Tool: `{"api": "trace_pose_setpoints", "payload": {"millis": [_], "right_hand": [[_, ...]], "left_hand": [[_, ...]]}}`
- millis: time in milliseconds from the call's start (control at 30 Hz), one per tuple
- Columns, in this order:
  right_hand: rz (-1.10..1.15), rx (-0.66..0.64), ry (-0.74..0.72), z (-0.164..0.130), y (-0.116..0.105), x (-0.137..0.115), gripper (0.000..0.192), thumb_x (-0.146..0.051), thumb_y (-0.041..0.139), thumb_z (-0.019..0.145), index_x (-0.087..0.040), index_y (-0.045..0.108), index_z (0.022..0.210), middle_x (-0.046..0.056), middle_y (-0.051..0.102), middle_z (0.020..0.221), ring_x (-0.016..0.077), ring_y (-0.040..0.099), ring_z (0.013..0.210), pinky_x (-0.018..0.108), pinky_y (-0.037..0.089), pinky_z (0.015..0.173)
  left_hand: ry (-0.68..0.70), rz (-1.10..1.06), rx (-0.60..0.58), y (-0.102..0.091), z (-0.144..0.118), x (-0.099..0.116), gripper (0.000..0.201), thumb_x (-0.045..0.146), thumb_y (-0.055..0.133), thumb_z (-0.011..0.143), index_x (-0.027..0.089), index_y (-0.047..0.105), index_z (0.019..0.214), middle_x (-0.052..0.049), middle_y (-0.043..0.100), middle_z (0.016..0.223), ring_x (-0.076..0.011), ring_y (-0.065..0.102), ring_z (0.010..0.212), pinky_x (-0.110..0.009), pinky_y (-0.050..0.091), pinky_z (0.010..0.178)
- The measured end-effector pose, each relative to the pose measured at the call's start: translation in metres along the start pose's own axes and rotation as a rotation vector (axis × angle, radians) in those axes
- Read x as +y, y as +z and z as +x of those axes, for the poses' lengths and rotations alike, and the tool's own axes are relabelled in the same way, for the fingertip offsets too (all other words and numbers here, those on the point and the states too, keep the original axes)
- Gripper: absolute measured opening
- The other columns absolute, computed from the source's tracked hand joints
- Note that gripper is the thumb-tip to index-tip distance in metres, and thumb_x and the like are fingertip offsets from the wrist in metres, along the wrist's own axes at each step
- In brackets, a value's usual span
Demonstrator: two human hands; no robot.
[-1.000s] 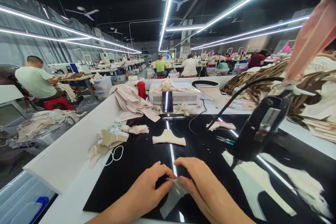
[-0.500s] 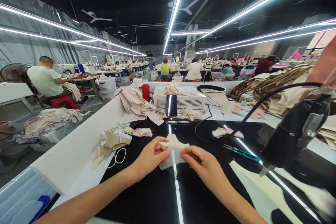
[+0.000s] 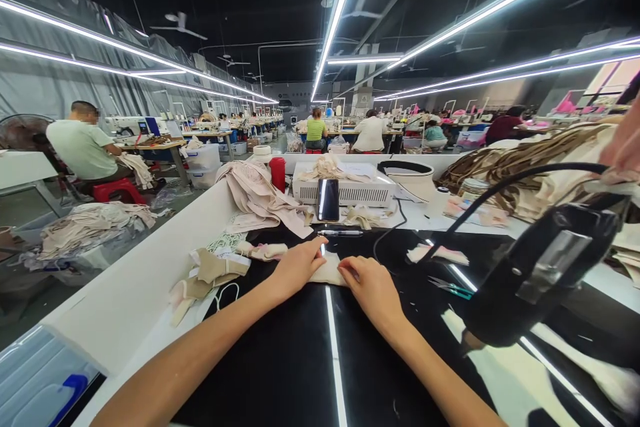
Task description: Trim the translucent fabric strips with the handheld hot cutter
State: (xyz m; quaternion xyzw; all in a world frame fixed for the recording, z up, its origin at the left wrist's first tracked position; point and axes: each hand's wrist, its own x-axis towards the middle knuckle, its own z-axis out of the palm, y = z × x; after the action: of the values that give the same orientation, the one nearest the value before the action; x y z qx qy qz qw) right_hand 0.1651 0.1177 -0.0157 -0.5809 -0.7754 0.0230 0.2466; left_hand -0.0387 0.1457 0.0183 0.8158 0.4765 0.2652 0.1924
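A small cream fabric piece (image 3: 329, 271) lies on the black tabletop (image 3: 280, 353) between my two hands. My left hand (image 3: 299, 267) pinches its left edge with thumb and fingers together. At the right edge, my right hand (image 3: 369, 285) has its fingertips closed on the cloth. Beyond the fabric are a pen (image 3: 340, 233) and a phone (image 3: 329, 199) leaning against a white vented box (image 3: 363, 195).
At right, another person's hand (image 3: 623, 147) holds a black corded tool (image 3: 545, 273) over cream cut pieces (image 3: 520, 373). Teal-handled snips (image 3: 453, 288) lie nearer the middle. Beige scraps (image 3: 215, 267) and a white low wall (image 3: 135, 280) border the left.
Both my hands have shifted away from me with the fabric piece, which now looks shorter, with its near part no longer spread out. The black tool has swung left and lower.
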Motion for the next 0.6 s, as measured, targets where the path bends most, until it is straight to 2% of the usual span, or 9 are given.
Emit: {"api": "trace_pose_setpoints", "payload": {"millis": [200,367,467,600], "right_hand": [[-0.067,0.042,-0.029,-0.004,0.010,0.000,0.025,-0.036,0.070,0.106,-0.019,0.071,0.124,0.008,0.074,0.124,0.0222,0.074,0.104,0.044,0.064,0.092],[0.007,0.177,-0.102,-0.008,0.009,-0.010,0.016,-0.031,0.071,0.105,-0.018,0.073,0.114,0.007,0.075,0.119,0.0230,0.073,0.106,0.045,0.063,0.095],[0.120,0.267,-0.195,-0.020,-0.009,-0.027,0.006,-0.022,0.069,0.104,-0.020,0.074,0.106,0.007,0.076,0.110,0.0249,0.073,0.104,0.045,0.063,0.093],[0.300,0.358,-0.344,-0.069,-0.057,-0.048,0.020,-0.031,0.054,0.112,-0.026,0.073,0.108,0.006,0.078,0.103,0.0216,0.074,0.097,0.033,0.065,0.084]], "left_hand": [[0.033,0.164,-0.016,0.014,-0.001,-0.012,0.038,0.038,0.070,0.106,0.018,0.065,0.138,-0.012,0.067,0.138,-0.0273,0.071,0.116,-0.049,0.062,0.098],[0.101,0.260,0.030,0.014,-0.005,-0.016,0.038,0.038,0.070,0.106,0.018,0.065,0.138,-0.012,0.067,0.138,-0.0271,0.071,0.116,-0.049,0.063,0.098],[0.150,0.297,0.088,0.008,-0.009,-0.014,0.035,0.035,0.071,0.106,0.018,0.066,0.136,-0.011,0.068,0.136,-0.0280,0.070,0.119,-0.051,0.061,0.101],[0.214,0.306,0.155,0.000,-0.022,-0.006,0.027,0.017,0.064,0.106,0.019,0.068,0.133,-0.009,0.074,0.130,-0.0272,0.069,0.123,-0.049,0.057,0.109]]}}
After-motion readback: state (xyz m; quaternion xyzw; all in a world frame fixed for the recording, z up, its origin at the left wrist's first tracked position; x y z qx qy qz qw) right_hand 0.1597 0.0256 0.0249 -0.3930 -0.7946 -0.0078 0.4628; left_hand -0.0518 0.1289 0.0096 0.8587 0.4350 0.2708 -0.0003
